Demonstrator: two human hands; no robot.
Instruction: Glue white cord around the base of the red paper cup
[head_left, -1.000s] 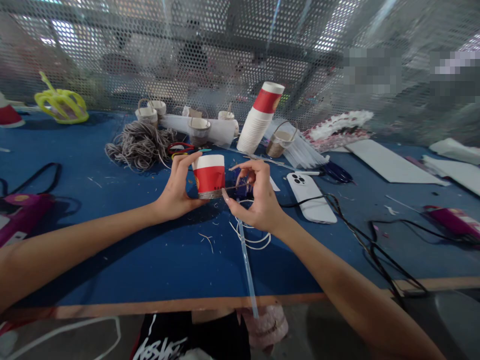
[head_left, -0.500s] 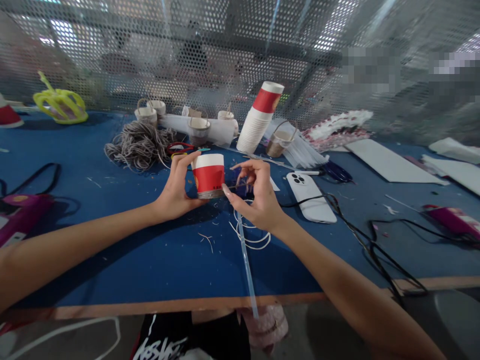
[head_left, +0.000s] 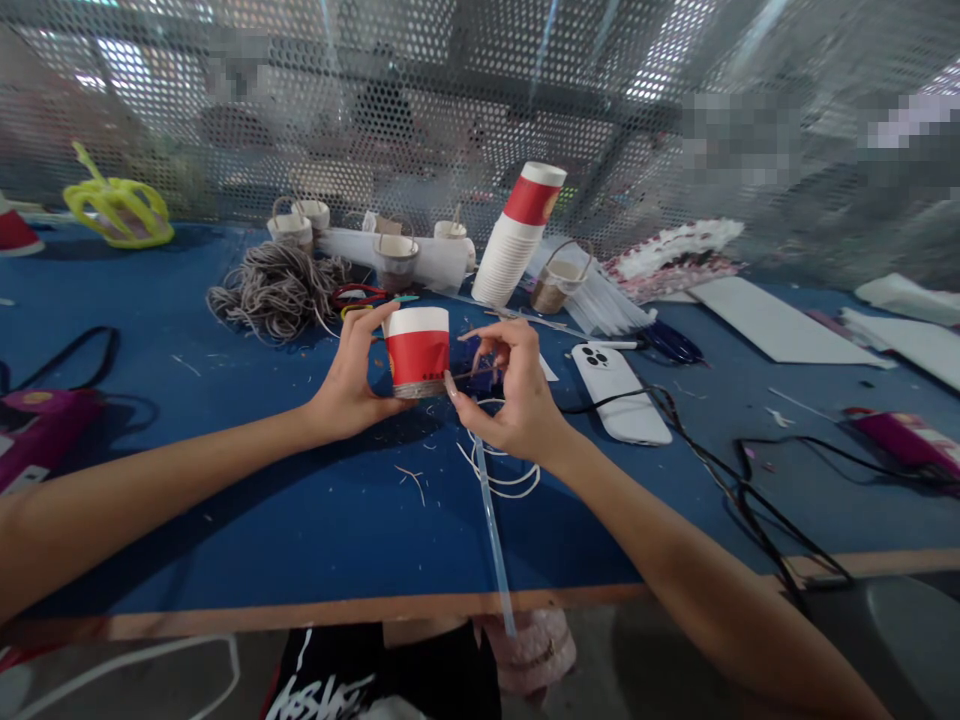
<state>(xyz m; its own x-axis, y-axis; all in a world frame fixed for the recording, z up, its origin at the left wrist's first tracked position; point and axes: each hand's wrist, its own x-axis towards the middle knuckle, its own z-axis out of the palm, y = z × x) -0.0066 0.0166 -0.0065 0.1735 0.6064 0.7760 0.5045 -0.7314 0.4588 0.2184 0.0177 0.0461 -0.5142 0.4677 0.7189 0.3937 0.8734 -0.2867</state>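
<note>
My left hand (head_left: pixel 349 380) grips a red and white paper cup (head_left: pixel 418 350) from its left side, fingers at the rim and thumb under the base. Grey cord (head_left: pixel 421 390) is wound round the bottom of the cup. A loose end of this cord stretches right into my right hand (head_left: pixel 517 395), which is closed on it with bent fingers. My right thumb tip presses at the cup's lower right edge. Beneath my right hand lie a clear glue stick (head_left: pixel 495 540) and a loop of white cord (head_left: pixel 517 490).
A grey cord heap (head_left: pixel 277 290) lies behind my left hand. Farther back stand a leaning stack of paper cups (head_left: pixel 510 250) and several small cord-covered baskets (head_left: pixel 559 285). To the right are a white phone (head_left: pixel 622 395), black cables (head_left: pixel 705 460) and a purple box-like object (head_left: pixel 907 440).
Both hands keep nearly the same pose. The cup has shifted very slightly to the right against my left hand.
</note>
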